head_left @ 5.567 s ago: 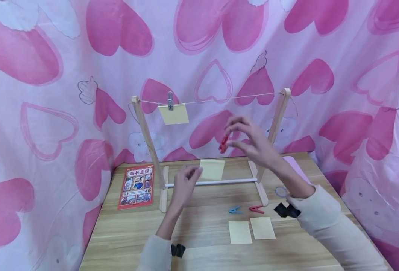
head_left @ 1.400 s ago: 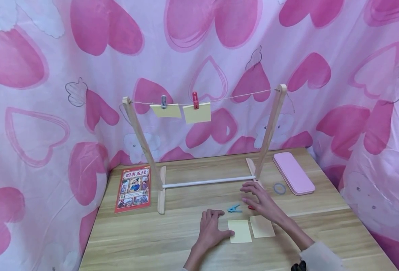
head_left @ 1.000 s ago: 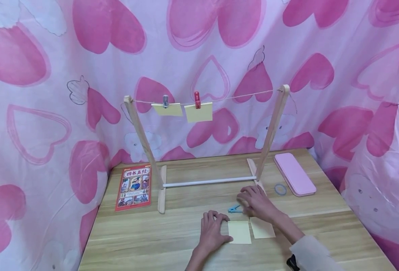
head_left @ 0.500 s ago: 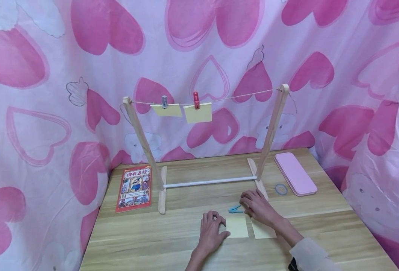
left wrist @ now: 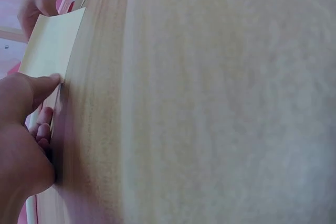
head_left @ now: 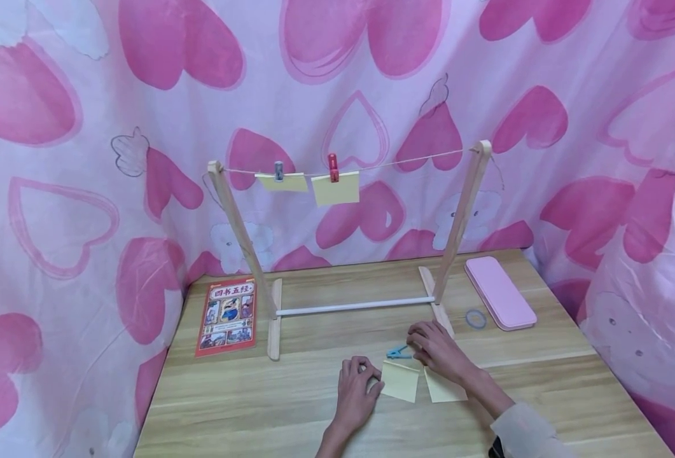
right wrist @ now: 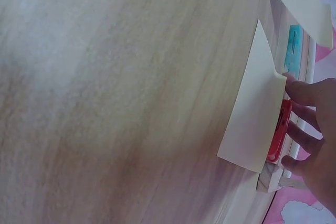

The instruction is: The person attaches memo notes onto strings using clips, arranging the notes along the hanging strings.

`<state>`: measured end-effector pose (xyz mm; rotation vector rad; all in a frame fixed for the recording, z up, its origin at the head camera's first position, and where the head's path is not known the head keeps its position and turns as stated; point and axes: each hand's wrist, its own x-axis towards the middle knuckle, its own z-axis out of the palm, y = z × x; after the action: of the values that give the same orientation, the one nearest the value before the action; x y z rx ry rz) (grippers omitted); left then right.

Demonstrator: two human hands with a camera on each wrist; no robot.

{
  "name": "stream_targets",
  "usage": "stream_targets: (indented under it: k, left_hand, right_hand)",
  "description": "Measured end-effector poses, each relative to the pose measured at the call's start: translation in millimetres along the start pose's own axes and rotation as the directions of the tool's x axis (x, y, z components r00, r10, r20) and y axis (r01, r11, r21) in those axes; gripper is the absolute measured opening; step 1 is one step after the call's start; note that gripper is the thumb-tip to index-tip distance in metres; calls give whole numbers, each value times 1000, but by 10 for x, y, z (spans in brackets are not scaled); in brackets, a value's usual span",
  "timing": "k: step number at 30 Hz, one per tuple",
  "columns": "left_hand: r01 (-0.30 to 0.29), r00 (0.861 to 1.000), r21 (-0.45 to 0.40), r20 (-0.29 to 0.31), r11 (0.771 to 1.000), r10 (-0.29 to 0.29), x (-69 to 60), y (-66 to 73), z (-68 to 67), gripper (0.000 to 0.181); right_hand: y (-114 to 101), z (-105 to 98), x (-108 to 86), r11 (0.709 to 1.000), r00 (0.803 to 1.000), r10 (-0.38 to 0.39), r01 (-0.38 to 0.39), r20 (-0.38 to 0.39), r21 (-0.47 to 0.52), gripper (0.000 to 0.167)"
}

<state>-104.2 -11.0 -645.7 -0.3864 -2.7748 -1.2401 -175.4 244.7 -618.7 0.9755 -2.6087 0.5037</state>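
My left hand (head_left: 355, 394) pinches a yellow note (head_left: 400, 381) by its left edge between thumb and fingers; the left wrist view shows this note (left wrist: 55, 45) tilted off the wooden table. My right hand (head_left: 441, 356) rests by the upper edge of another yellow note (head_left: 445, 387). In the right wrist view its fingers spread beside a red clothespin (right wrist: 279, 132), with one fingertip at the corner of that note (right wrist: 252, 108). The head view hides the red clothespin under this hand. A blue clothespin (head_left: 398, 352) lies between the hands, above the pinched note.
Behind the hands stands a wooden frame (head_left: 460, 222) with a white bar (head_left: 354, 307). Two yellow notes hang from its string by a grey clip (head_left: 278, 171) and a red clip (head_left: 333, 168). A red book (head_left: 226, 317) lies left; a ring (head_left: 476, 319) and pink case (head_left: 500, 292) lie right.
A second yellow note now hangs under a red clip. Both hands have come down to the table; the left has taken hold of a note and tilted it, and the right covers the other red clothespin.
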Motion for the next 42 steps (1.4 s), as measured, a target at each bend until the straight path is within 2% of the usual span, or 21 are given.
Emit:
stream_targets:
  k: [3,9,15,20,25,27,30,34,36,38,40,42]
  left_hand:
    - [-15,1000,-17,-17,1000,15,-6,-20,1,5]
    - [-37,998,-35,-47,999,35,-9,-20,1,6]
    - [-54,996,-23,-65,998,53,-9,-18,-1,4]
    - [-54,997,-32,-61,998,52,-1,-28,-2,5]
    - [-85,994,-11,-73,996,84,-10,-59,16,3]
    - [-78,995,-10,-68,997,77,-6,-52,8,4]
    - [-33,999,-34,-39,999,32,4,-29,-11,4]
    - [28,1000,-86,13,996,-27,13,11,-50,4]
    - [28,1000,-102,15,994,-27,9,15,-57,3]
    - [9,1000,-115,-5,993,-9,-1,9,-51,3]
    - [-28,999,-116,-44,993,23,-10,-8,-30,4]
    - [-80,993,-114,-101,990,68,-13,-36,1,5]
  right_hand:
    - [7,1,-5,1000,1000,4,-4,-1,5,34]
    - [-2,12,-24,1000,1000,18,-18,-4,21,18]
    - [-13,35,-53,1000,999,19,-19,28,-2,45]
    - [-14,45,-62,1000,1000,26,-26,17,-9,39]
    - [-34,41,-70,1000,1000,28,-28,8,1,44]
    - [-37,50,-72,1000,1000,16,-16,-1,-1,44]
    - [-39,62,-82,1000,1000,4,-4,-22,4,40]
    - [-53,45,-88,994,997,66,-63,-27,91,36]
    - [-63,20,-81,978,992,127,-123,-12,166,35]
    - [-74,-12,-67,945,981,192,-192,23,264,34]
    - [-81,-45,-48,882,964,256,-263,71,390,32]
    - [-80,-76,-27,796,944,308,-322,116,512,32]
